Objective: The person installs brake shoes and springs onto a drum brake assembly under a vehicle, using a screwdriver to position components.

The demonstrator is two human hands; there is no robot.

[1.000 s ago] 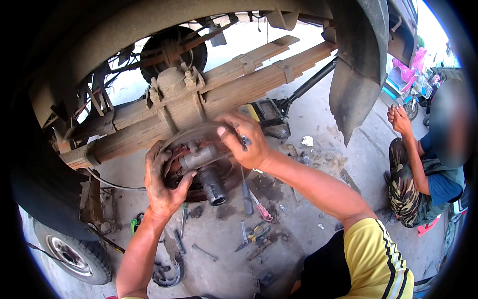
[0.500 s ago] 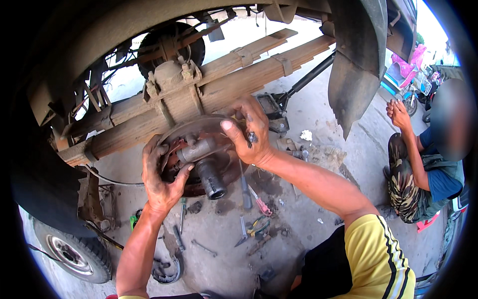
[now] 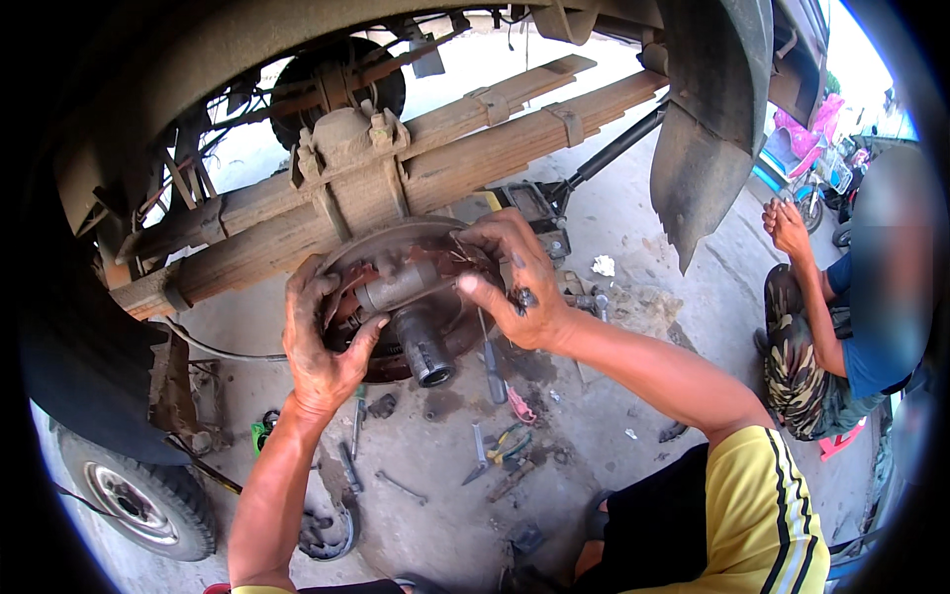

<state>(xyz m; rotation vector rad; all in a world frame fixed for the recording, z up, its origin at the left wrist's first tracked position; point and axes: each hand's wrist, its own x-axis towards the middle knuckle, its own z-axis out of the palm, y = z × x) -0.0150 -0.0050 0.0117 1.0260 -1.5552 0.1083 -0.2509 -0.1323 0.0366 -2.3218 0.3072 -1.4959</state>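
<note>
In front of me is a round drum brake assembly [image 3: 394, 238] with reddish-brown curved shoes inside, a grey wheel cylinder [image 3: 398, 287] and a dark axle stub [image 3: 424, 346] poking toward me. My left hand [image 3: 319, 342] is curled round its left side, thumb near the stub. Round the upper right edge bends my right hand [image 3: 520, 287], thumb pointing inward by the cylinder. Both hands are blackened with grease. Palms and fingers hide parts of the rim, and a dark patch shows on the right hand.
Rusty leaf springs [image 3: 475, 163] cross above, beside a hanging mudguard [image 3: 703, 168]. On the floor lie a screwdriver [image 3: 494, 371], pliers [image 3: 512, 445], a spanner [image 3: 401, 487] and a curved brake shoe [image 3: 332, 540]. A tyre [image 3: 139, 500] stands left; a person [image 3: 816, 346] crouches right.
My right hand has shifted slightly right and down along the brake edge, its thumb still pointing inward. My left hand keeps its hold. The view has moved a little.
</note>
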